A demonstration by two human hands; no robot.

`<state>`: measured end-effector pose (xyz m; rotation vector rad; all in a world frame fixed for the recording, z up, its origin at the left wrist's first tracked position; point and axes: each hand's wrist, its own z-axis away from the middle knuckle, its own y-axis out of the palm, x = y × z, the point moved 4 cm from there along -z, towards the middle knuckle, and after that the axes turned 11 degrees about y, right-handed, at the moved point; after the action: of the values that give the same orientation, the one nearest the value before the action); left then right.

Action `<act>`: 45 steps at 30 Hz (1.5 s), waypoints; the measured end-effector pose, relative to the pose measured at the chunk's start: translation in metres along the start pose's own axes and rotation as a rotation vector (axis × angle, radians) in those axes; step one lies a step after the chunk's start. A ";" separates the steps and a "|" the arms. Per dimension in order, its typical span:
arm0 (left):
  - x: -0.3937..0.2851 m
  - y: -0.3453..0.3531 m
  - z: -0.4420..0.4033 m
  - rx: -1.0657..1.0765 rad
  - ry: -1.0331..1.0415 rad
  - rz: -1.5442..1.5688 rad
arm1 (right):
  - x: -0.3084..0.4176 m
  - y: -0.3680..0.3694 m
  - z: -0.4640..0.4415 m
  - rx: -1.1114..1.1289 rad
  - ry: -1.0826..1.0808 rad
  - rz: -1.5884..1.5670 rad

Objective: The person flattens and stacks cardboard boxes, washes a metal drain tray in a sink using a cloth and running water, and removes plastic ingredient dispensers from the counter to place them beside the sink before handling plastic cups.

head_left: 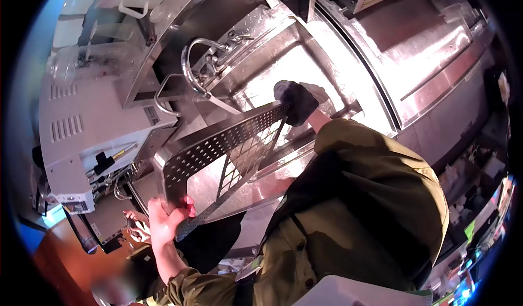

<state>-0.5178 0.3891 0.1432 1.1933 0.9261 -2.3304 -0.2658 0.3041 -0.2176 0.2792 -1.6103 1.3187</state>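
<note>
Holding the metal basket (210,154) on a slant, you had it over the near left part of the sink (294,61), one end close to your body and the other reaching toward the basin. Your left hand (165,217) was clenched on the near left corner, thumb hooked across the rim. Your right hand (305,110) was at the far end, up against the rim, but a dark cloth or glove (296,95) covered it, so I could not tell how its fingers were set or whether they pinched the metal.

The likeliest trouble, as I judged it, was a slip: if the rim was wet, your left corner could have twisted loose, since that grip sat at one extreme end. A weak hold under the dark covering would have let the far end drop into the sink. Raising or turning the basket carelessly could have knocked its far side against the curved tap (188,66). Swinging the near end left could also have bumped the other person's hand (140,231), close beyond yours, or the pale machine (71,110) farther left.
</note>
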 end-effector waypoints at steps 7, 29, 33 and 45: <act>0.096 -0.017 0.007 0.104 0.006 -0.011 | -0.021 -0.018 -0.036 0.022 -0.194 0.380; 0.233 0.033 -0.052 -0.134 0.241 -0.501 | 0.214 -0.200 -0.046 0.405 -0.593 0.041; 0.101 0.109 -0.079 -0.209 0.717 -0.428 | 0.236 -0.137 -0.032 0.450 -0.794 0.117; 0.190 0.154 -0.122 0.005 0.559 0.007 | 0.180 -0.015 0.002 0.752 -0.331 -0.118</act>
<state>-0.4678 0.3588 -0.1238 1.8943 1.0776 -2.0181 -0.3427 0.3667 -0.0666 1.0765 -1.2592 1.8088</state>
